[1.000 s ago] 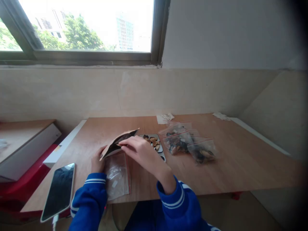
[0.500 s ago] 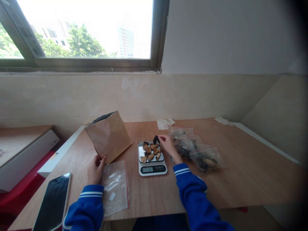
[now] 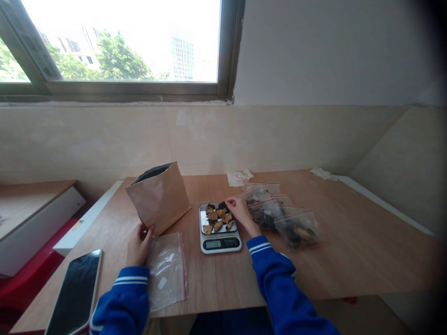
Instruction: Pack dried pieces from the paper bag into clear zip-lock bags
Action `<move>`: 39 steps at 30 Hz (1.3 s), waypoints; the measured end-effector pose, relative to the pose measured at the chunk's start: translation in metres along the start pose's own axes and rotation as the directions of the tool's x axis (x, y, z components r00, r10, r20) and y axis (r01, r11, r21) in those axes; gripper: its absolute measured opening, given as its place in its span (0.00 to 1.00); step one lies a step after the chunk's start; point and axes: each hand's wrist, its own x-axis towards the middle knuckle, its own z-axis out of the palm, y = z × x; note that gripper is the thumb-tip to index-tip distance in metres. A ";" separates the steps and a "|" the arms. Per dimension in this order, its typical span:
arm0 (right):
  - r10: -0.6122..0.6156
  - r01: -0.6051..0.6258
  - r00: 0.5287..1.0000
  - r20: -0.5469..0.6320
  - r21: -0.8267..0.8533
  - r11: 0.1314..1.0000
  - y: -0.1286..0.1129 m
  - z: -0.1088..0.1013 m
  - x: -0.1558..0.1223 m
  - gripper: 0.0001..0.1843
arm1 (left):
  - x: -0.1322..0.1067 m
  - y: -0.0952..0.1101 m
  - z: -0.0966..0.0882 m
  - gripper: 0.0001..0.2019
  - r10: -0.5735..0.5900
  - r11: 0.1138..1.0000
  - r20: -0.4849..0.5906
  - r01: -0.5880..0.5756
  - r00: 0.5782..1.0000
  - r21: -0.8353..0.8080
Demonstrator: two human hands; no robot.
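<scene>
My right hand (image 3: pixel 240 211) pinches a dark dried piece (image 3: pixel 222 205), which looks like dried fungus, at the back of the kitchen scale (image 3: pixel 220 244). Several brown, curled dried pieces (image 3: pixel 218 226) lie spread on the scale's plate; the digits on its display are too small to read. My left hand (image 3: pixel 139 242) grips the lower corner of a brown paper pouch (image 3: pixel 162 200), whose dark-lined mouth gapes at the top. Beside that hand a clear zip bag (image 3: pixel 167 272) with a red seal lies flat, a small white label or packet showing in it.
Several clear zip bags (image 3: pixel 296 228) of dark dried pieces lie heaped right of the scale. A phone (image 3: pixel 75 293) rests at the table's left edge. Crumpled tissue (image 3: pixel 243 176) lies at the back, with more white paper (image 3: pixel 324 174) farther right. A window (image 3: pixel 139 46) is above.
My right hand has moved slightly left and down, bringing the dark piece onto or just above the scale's plate. The pouch has shifted a little, while my left hand keeps its place.
</scene>
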 end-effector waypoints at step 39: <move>0.278 -0.254 0.954 -0.112 0.185 0.949 -0.036 -0.045 -0.183 0.18 | -0.102 0.026 0.007 0.15 0.283 0.946 0.330 -0.318 0.900 0.055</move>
